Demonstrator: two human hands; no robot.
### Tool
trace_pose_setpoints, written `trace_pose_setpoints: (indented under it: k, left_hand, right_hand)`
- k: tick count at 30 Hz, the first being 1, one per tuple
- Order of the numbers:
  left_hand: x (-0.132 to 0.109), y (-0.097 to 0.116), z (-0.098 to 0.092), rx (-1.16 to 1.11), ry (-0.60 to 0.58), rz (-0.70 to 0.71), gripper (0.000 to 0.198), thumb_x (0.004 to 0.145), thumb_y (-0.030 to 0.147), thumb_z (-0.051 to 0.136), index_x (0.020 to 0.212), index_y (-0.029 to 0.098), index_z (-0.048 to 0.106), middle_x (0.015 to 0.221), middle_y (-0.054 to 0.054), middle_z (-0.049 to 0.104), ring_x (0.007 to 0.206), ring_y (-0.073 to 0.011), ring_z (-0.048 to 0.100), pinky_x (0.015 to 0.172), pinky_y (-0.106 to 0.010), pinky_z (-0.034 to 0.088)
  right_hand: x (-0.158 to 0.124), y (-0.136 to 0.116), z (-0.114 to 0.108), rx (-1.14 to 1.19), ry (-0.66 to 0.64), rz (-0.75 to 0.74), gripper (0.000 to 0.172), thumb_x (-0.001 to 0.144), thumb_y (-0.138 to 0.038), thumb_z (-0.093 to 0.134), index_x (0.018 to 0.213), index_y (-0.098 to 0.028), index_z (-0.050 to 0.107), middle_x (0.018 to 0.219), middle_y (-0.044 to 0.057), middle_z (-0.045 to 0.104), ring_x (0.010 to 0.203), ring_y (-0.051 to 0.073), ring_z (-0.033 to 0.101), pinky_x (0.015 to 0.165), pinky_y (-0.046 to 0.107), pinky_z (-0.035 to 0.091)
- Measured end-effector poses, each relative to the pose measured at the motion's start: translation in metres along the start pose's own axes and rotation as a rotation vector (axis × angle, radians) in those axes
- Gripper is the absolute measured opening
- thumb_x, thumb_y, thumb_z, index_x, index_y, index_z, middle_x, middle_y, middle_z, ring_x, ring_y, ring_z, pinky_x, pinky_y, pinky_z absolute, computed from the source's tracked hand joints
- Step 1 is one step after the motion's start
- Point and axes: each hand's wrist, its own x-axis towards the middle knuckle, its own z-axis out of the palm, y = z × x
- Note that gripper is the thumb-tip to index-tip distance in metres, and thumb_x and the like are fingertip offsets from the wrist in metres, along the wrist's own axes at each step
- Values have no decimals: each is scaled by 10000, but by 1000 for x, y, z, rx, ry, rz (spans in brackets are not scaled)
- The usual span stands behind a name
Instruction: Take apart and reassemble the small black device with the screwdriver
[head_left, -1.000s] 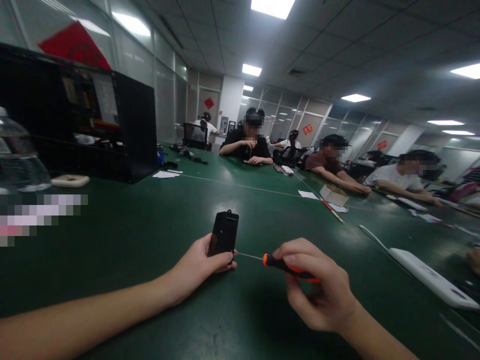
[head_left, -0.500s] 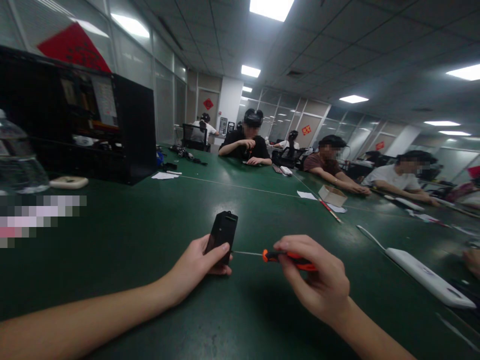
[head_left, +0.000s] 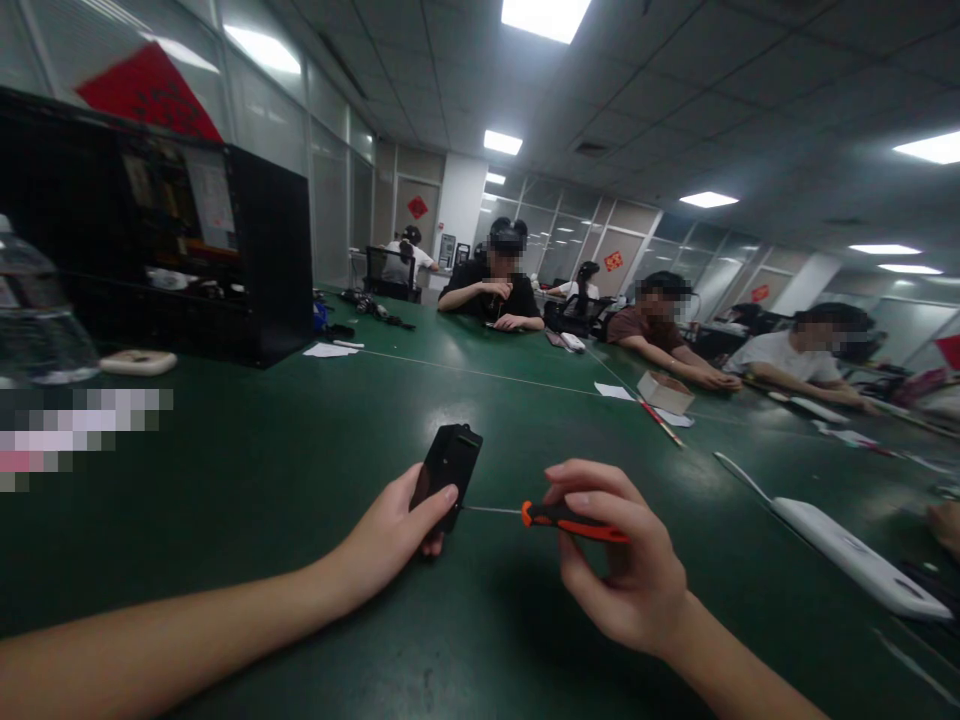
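Note:
My left hand [head_left: 401, 520] is closed around a black rectangular case [head_left: 456, 455], thumb across its front and fingers behind. The case stands tilted above the green table, with a small tab and a slot at its top end; its exact kind I cannot make out. In my right hand [head_left: 626, 560] is a screwdriver [head_left: 574, 520] with an orange and black handle, held between thumb and fingers. Its thin shaft points left, and the tip meets the right edge of the case near my left thumb. Whether a screw sits there is too small to see.
A black computer case [head_left: 270, 260] stands at the left, beside a plastic bottle [head_left: 41, 310] and a pale flat object [head_left: 139, 362]. On the right lies a white power strip [head_left: 855, 555] with its cable. Further back are a small open box [head_left: 666, 392] and several people.
The black case has tilted slightly to the right in my left hand. My right hand's fingers have loosened and shifted on the screwdriver handle, showing more of it.

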Motion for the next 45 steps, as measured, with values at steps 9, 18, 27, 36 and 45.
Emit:
trace_pose_setpoints:
  k: [9,18,27,36,45]
  left_hand:
    - [-2,2,1,22,-35,-25,379,893,521,552,1001,159,515,726,13,554,579,-125,548,541,-244,463]
    - [-2,1,0,52,-55,-13,388,883,520,566,1024,161,527,735,9,559,601,-137,551,558,-250,461]
    - [-2,2,1,60,-50,-22,386,879,511,573,1032,160,526,744,7,560,591,-135,550,557,-252,461]
    - [-4,6,2,61,-45,-35,426,917,583,454,976,166,519,674,14,543,498,-105,489,470,-209,380]
    - [-12,13,5,151,-95,-9,440,932,586,432,1000,162,523,735,20,513,546,-104,484,480,-211,376]
  right_hand:
    - [-4,-2,13,171,174,165,581,833,43,555,1320,-260,468,1216,102,540,941,198,675,783,414,625]
    - [-10,6,20,252,162,170,521,820,31,600,1232,-266,482,1078,59,594,948,214,693,803,428,620]
    - [-10,5,25,296,171,216,656,823,-4,614,1335,-309,340,1152,58,570,978,201,697,850,425,610]
    - [1,-3,15,142,229,87,677,805,60,601,1321,-311,367,1094,35,613,924,198,713,816,428,632]
    - [5,-13,15,49,225,-20,755,756,119,612,1317,-340,401,1102,35,629,946,224,710,751,431,649]
